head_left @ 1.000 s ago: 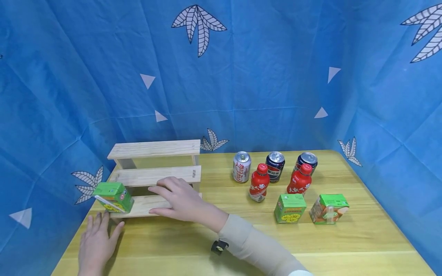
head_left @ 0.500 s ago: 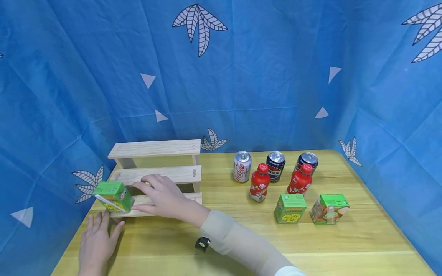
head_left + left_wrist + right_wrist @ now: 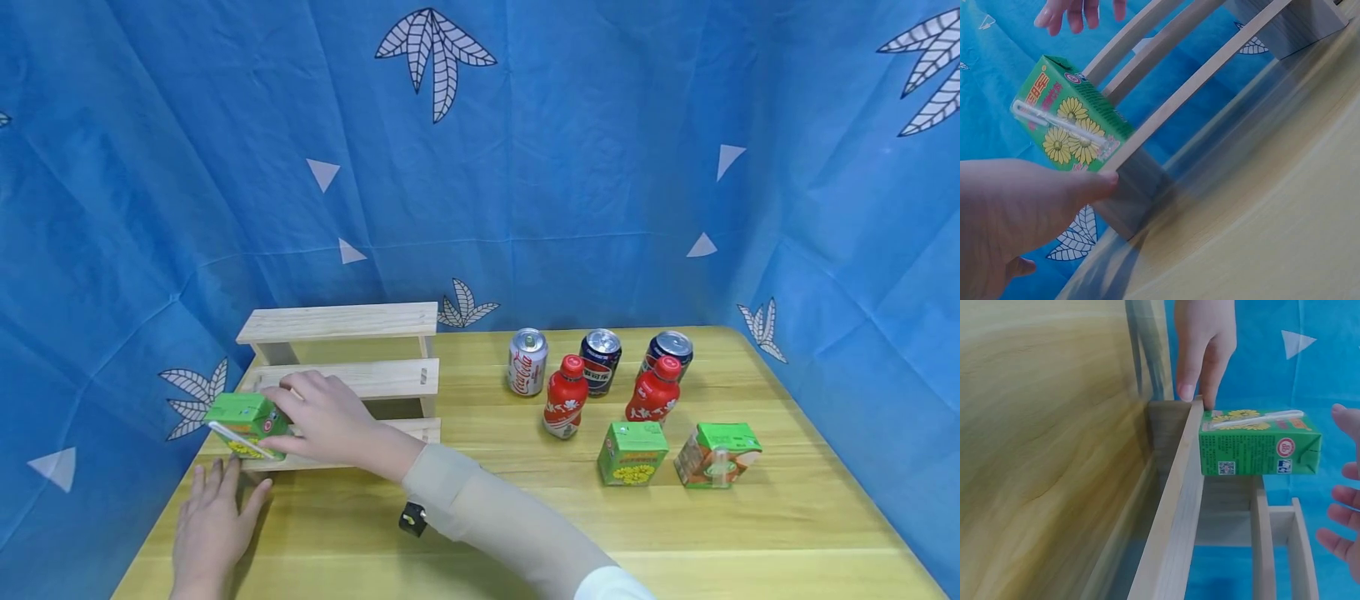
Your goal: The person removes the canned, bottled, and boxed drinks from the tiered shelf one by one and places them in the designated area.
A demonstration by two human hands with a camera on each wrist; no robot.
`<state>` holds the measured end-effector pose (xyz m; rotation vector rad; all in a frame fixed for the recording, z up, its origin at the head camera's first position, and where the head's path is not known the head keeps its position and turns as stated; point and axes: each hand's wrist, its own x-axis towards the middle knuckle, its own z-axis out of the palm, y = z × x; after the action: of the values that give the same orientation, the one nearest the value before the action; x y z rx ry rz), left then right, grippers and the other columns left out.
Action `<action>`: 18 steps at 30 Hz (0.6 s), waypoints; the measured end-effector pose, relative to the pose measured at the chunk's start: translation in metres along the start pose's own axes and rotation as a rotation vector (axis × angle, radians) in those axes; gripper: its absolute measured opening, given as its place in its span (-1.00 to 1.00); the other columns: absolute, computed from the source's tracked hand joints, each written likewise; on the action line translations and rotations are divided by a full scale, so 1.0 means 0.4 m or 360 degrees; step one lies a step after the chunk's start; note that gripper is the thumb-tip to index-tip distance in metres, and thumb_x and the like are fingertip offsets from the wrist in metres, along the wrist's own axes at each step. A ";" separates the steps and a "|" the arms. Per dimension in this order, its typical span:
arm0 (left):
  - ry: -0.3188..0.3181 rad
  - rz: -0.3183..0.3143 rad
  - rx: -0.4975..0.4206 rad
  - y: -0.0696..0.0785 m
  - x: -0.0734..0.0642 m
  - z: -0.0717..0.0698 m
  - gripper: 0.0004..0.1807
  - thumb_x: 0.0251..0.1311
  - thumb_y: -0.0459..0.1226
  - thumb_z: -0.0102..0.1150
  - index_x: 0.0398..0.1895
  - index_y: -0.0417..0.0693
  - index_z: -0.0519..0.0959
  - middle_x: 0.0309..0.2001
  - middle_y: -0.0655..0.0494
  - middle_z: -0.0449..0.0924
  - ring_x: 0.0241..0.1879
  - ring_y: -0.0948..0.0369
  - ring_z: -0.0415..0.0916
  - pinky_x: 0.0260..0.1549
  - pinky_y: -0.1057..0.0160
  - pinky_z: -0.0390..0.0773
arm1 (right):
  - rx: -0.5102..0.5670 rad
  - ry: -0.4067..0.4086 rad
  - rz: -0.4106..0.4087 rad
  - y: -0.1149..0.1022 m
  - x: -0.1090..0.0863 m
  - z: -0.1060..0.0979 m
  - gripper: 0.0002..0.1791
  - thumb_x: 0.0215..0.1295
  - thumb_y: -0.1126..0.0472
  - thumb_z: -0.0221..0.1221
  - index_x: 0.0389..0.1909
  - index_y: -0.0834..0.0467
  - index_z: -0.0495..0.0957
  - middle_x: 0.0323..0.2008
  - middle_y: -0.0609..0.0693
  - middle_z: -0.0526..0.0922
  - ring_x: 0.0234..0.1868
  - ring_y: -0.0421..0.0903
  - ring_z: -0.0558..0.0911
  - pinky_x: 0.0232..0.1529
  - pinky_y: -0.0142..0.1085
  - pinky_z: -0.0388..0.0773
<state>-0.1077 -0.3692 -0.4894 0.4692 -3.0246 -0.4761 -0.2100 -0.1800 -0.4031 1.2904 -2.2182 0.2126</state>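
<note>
A green drink carton (image 3: 238, 408) with yellow flowers and a straw on its front stands on the left end of the lowest board of a three-step wooden rack (image 3: 337, 322). My right hand (image 3: 330, 417) reaches in from the right, thumb and fingers spread around the carton in the head view. The right wrist view shows a gap between those fingers (image 3: 1336, 542) and the carton's top. At the rack's lower left corner is my left hand (image 3: 212, 529), its fingers fairly straight. Its thumb (image 3: 1088, 186) touches the lowest board's edge, just below the carton.
On the table's right stand two more green cartons (image 3: 632, 454) (image 3: 717, 457), two red bottles (image 3: 566, 400) (image 3: 654, 392), a silver Coca-Cola can (image 3: 527, 362) and two dark cans (image 3: 601, 361) (image 3: 667, 350). Blue cloth (image 3: 585, 167) hangs behind and at the sides.
My right hand has moved left along the rack to the carton, fingers still spread. My left hand and the carton have stayed in place.
</note>
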 end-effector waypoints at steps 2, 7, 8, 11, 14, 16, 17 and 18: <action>0.0010 0.0006 0.0004 -0.001 0.001 0.001 -0.06 0.40 0.25 -0.26 0.48 -0.37 -0.02 0.46 -0.51 -0.14 0.49 -0.35 -0.41 0.31 -0.50 -0.11 | 0.0002 -0.0051 0.0020 -0.004 0.012 0.004 -0.24 0.25 -0.41 0.06 0.36 -0.06 0.37 0.15 -0.14 0.52 0.09 -0.26 0.51 -0.03 -0.49 0.56; 0.0024 0.0027 0.0009 -0.003 0.000 0.000 -0.06 0.40 0.25 -0.25 0.47 -0.39 0.00 0.44 -0.53 -0.11 0.48 -0.37 -0.40 0.30 -0.52 -0.09 | 0.0005 -0.0175 0.0060 -0.018 0.038 0.019 -0.24 0.29 -0.43 -0.03 0.38 -0.09 0.33 0.17 -0.16 0.51 0.12 -0.27 0.48 -0.02 -0.48 0.55; 0.0020 0.0029 0.0007 -0.003 0.000 0.000 -0.06 0.40 0.25 -0.26 0.47 -0.39 0.00 0.44 -0.53 -0.11 0.48 -0.37 -0.41 0.30 -0.52 -0.10 | 0.0002 -0.0200 0.0068 -0.021 0.042 0.022 -0.24 0.30 -0.44 -0.06 0.39 -0.09 0.32 0.18 -0.17 0.50 0.12 -0.28 0.48 -0.01 -0.49 0.55; 0.0006 0.0033 0.0003 -0.001 0.001 0.001 -0.05 0.40 0.26 -0.27 0.47 -0.39 0.00 0.44 -0.54 -0.12 0.48 -0.38 -0.43 0.30 -0.52 -0.11 | -0.0011 -0.0267 0.0096 -0.029 0.054 0.030 -0.25 0.31 -0.45 -0.11 0.39 -0.12 0.31 0.18 -0.20 0.48 0.13 -0.29 0.46 0.01 -0.48 0.54; 0.0006 0.0037 0.0003 -0.001 0.002 0.002 -0.06 0.40 0.25 -0.25 0.47 -0.39 0.01 0.44 -0.55 -0.12 0.47 -0.39 -0.41 0.30 -0.52 -0.09 | -0.0001 -0.0333 0.0128 -0.038 0.066 0.035 -0.26 0.33 -0.45 -0.15 0.39 -0.14 0.30 0.21 -0.22 0.46 0.14 -0.30 0.45 0.05 -0.48 0.52; 0.0019 0.0043 0.0006 -0.002 0.002 0.004 -0.07 0.41 0.23 -0.24 0.46 -0.41 0.02 0.43 -0.56 -0.10 0.47 -0.40 -0.38 0.29 -0.52 -0.08 | 0.0026 -0.0375 0.0146 -0.043 0.074 0.034 -0.27 0.33 -0.44 -0.16 0.39 -0.13 0.30 0.22 -0.22 0.45 0.15 -0.31 0.44 0.09 -0.48 0.51; 0.0025 0.0044 0.0005 -0.003 0.002 0.005 -0.07 0.41 0.23 -0.23 0.46 -0.41 0.03 0.42 -0.56 -0.09 0.47 -0.40 -0.37 0.29 -0.52 -0.07 | 0.0035 -0.0393 0.0152 -0.046 0.079 0.034 -0.27 0.34 -0.44 -0.16 0.39 -0.13 0.30 0.21 -0.23 0.45 0.14 -0.32 0.44 0.09 -0.48 0.51; 0.0037 0.0048 0.0005 -0.003 0.002 0.005 -0.08 0.41 0.22 -0.23 0.45 -0.42 0.03 0.42 -0.57 -0.08 0.47 -0.40 -0.36 0.29 -0.52 -0.06 | 0.0040 -0.0409 0.0158 -0.048 0.083 0.034 -0.27 0.34 -0.44 -0.16 0.39 -0.13 0.30 0.22 -0.23 0.44 0.14 -0.32 0.43 0.10 -0.48 0.51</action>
<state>-0.1081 -0.3699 -0.4919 0.4255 -3.0059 -0.4610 -0.2115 -0.2203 -0.3991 1.2831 -2.5062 0.1173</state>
